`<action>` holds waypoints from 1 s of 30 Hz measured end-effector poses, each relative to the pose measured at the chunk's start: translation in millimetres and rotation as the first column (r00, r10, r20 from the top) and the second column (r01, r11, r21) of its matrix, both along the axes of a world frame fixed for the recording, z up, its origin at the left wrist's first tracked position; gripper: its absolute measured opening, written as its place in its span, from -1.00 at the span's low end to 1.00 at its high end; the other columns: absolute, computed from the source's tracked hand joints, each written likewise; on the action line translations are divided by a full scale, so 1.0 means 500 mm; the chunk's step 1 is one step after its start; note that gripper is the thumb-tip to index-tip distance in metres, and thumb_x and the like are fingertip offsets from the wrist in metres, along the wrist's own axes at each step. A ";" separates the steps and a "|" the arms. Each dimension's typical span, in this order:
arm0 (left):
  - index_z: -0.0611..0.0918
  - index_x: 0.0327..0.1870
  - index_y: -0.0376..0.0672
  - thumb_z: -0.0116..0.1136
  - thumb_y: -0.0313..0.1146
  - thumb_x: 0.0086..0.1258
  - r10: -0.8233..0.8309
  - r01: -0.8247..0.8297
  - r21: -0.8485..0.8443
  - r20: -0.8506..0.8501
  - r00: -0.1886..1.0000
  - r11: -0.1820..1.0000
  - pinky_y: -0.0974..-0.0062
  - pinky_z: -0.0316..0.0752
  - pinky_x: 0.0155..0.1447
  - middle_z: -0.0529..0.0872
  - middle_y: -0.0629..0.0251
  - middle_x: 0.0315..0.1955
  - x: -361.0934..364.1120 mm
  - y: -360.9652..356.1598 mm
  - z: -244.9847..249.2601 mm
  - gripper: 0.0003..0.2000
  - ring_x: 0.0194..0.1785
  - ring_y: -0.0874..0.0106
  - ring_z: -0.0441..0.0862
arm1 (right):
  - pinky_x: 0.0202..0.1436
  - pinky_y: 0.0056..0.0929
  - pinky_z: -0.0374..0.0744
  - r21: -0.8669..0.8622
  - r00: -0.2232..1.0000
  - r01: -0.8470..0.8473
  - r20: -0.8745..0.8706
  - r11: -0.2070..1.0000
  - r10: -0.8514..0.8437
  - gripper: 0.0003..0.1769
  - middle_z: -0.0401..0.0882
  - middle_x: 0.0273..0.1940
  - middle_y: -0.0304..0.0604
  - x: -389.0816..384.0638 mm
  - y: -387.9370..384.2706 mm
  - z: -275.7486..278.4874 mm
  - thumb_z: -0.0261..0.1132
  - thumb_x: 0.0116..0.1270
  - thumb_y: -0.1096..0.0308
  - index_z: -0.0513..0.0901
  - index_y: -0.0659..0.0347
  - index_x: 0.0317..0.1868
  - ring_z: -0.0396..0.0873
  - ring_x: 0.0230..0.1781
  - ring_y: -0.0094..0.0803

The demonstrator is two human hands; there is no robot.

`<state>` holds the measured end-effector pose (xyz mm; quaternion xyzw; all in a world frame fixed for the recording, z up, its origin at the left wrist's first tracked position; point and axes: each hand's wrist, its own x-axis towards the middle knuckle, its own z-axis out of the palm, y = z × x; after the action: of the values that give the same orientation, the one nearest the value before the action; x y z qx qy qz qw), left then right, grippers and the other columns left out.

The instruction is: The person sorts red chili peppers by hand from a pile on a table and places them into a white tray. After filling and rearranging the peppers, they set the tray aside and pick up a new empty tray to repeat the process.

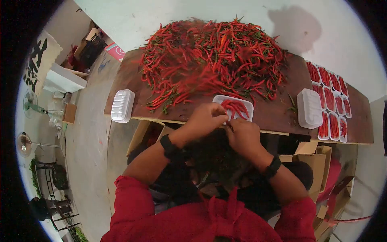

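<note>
Both of my hands meet at the table's front edge, over the near side of a white tray (250,108) that holds several red chilies (236,108). My left hand (207,119) has its fingers pinched together at the tray's left corner. Beside it, my right hand (244,135) is closed, thumb and forefinger together. What either hand holds, if anything, is too small to make out. Behind the tray a large heap of red chilies (225,52) with green stems covers much of the brown table (129,76).
Stacked empty white trays stand at the table's left end (122,105) and right of centre (309,108). Filled trays (333,125) lie in rows at the far right. Open cardboard boxes (316,165) sit below the table. A fan (30,103) stands far left.
</note>
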<state>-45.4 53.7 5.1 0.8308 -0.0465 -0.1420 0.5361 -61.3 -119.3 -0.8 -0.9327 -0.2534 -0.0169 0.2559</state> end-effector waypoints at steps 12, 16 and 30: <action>0.63 -0.17 -0.29 0.15 -0.37 0.22 0.080 -0.083 0.114 0.027 0.996 0.990 0.53 0.50 -0.26 0.67 0.31 -0.45 0.051 -0.010 0.003 -0.78 -0.38 0.54 0.60 | -0.35 -0.11 0.51 0.020 0.999 0.052 -0.016 0.998 -0.052 -0.80 0.58 -0.42 -0.03 0.031 -0.016 -0.010 0.28 0.14 0.21 0.61 0.18 -0.38 0.58 -0.40 -0.05; 0.61 -0.13 -0.22 0.14 -0.39 0.18 -0.058 -0.057 0.348 0.311 0.948 0.936 0.41 0.52 -0.23 0.69 0.16 -0.42 0.054 -0.011 -0.010 -0.76 -0.35 0.35 0.66 | -0.35 -0.10 0.51 0.067 0.998 0.058 0.002 0.996 -0.058 -0.82 0.58 -0.42 -0.02 0.032 -0.024 -0.004 0.28 0.13 0.24 0.61 0.17 -0.37 0.57 -0.40 -0.04; 0.59 -0.19 -0.22 0.19 -0.36 0.11 -0.094 -0.109 0.497 0.366 0.926 0.861 0.26 0.54 -0.19 0.68 0.05 -0.41 0.065 -0.030 -0.015 -0.76 -0.30 0.14 0.66 | -0.32 -0.10 0.52 0.065 0.993 0.107 -0.064 0.992 -0.103 -0.84 0.60 -0.40 0.00 0.039 -0.035 0.001 0.28 0.10 0.29 0.62 0.20 -0.37 0.58 -0.38 -0.03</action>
<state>-12.8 38.7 -2.4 0.9542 -0.1064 0.0154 0.2791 -41.9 -136.6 0.0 -0.9355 -0.1956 -0.0109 0.2941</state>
